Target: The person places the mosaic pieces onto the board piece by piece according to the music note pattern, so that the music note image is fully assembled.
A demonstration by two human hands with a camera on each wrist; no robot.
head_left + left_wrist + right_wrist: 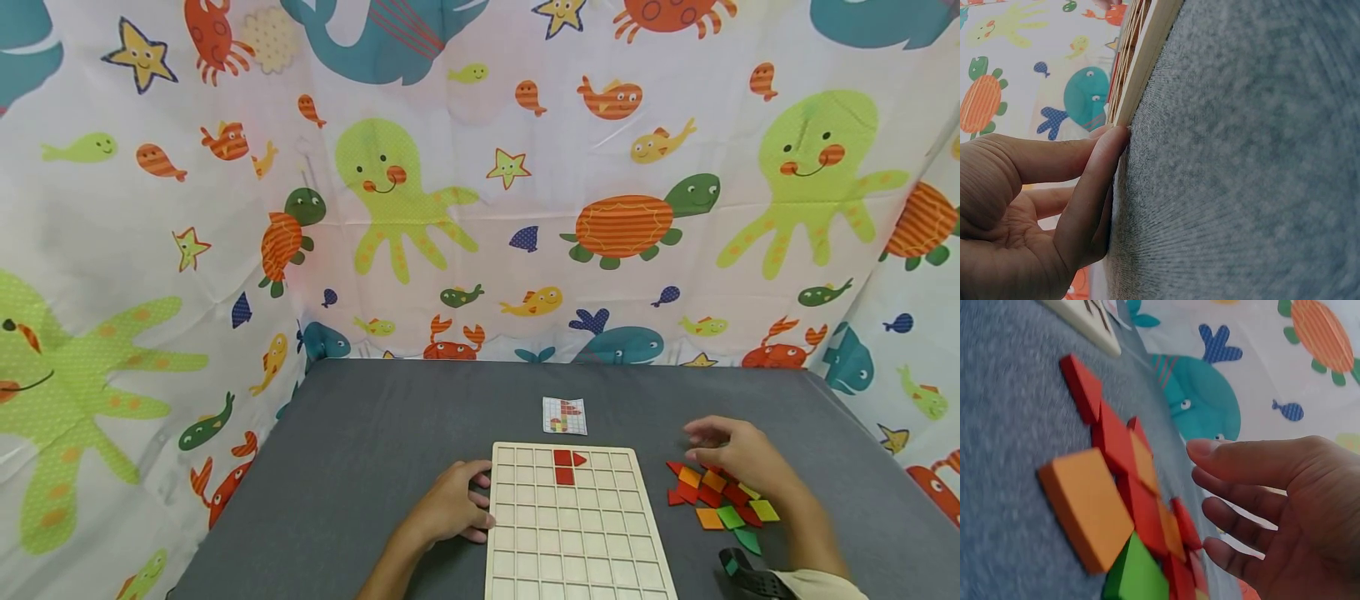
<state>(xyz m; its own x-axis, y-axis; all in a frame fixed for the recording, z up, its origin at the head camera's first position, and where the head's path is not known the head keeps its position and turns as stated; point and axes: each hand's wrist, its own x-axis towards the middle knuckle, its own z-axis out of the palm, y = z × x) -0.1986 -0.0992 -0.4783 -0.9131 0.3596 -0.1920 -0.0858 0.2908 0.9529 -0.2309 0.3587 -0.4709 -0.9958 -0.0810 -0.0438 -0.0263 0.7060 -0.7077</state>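
Note:
My left hand [450, 506] lies along the left side of a wooden grid board [566, 567], with its fingertips touching the board's edge. In the left wrist view, thumb and finger come together at the rim [1138, 69]. On the board's top rows sit two red squares [564, 476] and a red triangle [579, 459]. Over the far side of a pile of coloured tiles, my right hand [738, 452] hovers with loosely bent fingers and nothing between them. Closest in the right wrist view are an orange square tile [1088, 506] and a green tile [1138, 575]; red ones [1116, 440] lie behind.
A small printed card [564, 416] with a coloured grid pattern lies just beyond the board. The grey table [390, 417] meets a white curtain [480, 208] printed with sea animals at the back and sides.

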